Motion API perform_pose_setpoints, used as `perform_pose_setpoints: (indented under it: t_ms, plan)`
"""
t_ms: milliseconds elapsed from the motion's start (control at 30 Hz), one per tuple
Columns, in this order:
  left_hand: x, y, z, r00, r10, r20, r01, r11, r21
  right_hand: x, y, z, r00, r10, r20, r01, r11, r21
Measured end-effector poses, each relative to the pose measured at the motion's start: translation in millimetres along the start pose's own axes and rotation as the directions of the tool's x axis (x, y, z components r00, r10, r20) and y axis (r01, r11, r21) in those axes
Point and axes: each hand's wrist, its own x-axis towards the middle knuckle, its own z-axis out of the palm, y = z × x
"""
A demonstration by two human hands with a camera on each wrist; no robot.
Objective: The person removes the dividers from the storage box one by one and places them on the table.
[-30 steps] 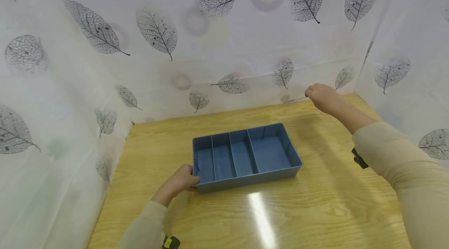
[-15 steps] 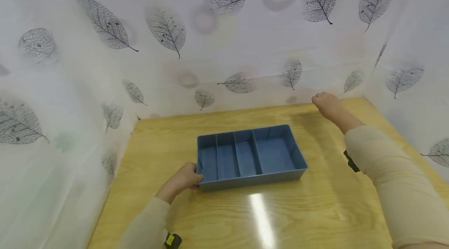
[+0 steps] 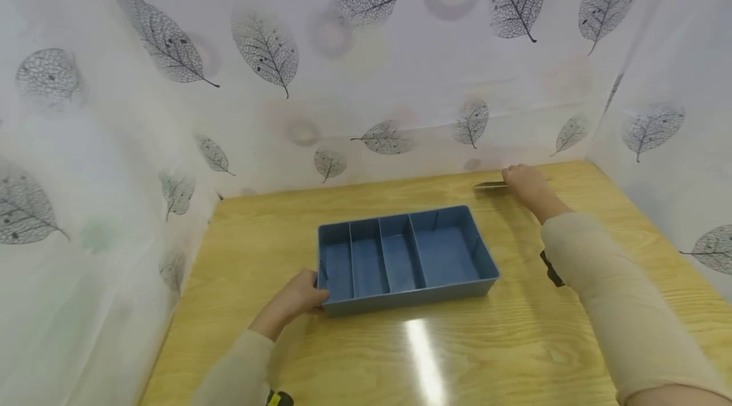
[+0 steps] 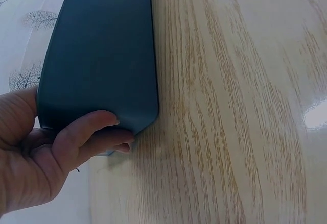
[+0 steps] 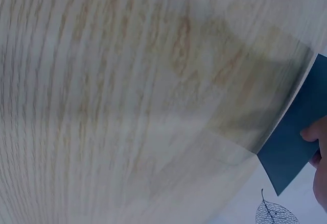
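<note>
One end of a blue box point(image 3: 408, 298) is grasped by the left hand point(image 3: 300, 293), with the thumb set over the rim and the fingers bent against the outer wall. The box is stood open side up on the wooden surface point(image 3: 246, 253), extended from the left hand toward the right. Three narrow compartments are placed nearest that hand, and one wide compartment is set at the far end.

A thin dark blue panel point(image 5: 291, 142) is pinched in the right hand point(image 3: 526, 182), the thumb pressed on its flat face. The panel is held beyond the box, close to the back of the surface, and is seen almost edge-on to the left of the right hand. Whether the surface is touched by its lower edge cannot be told.

Behind the right hand, a pale sheet point(image 3: 354, 82) printed with grey leaves is hung. Both forearms are covered by light sleeves point(image 3: 617, 304).
</note>
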Motion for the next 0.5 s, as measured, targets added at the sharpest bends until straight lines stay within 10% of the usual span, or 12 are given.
perform_pose_setpoints:
  t_ms: [500]
  plan:
    - [1.4, 0.1, 1.2, 1.0, -0.021, -0.015, 0.021, 1.0, 0.018, 6.4, -4.2, 27.4, 0.998, 0.032, 0.059, -0.037, 0.996, 0.077]
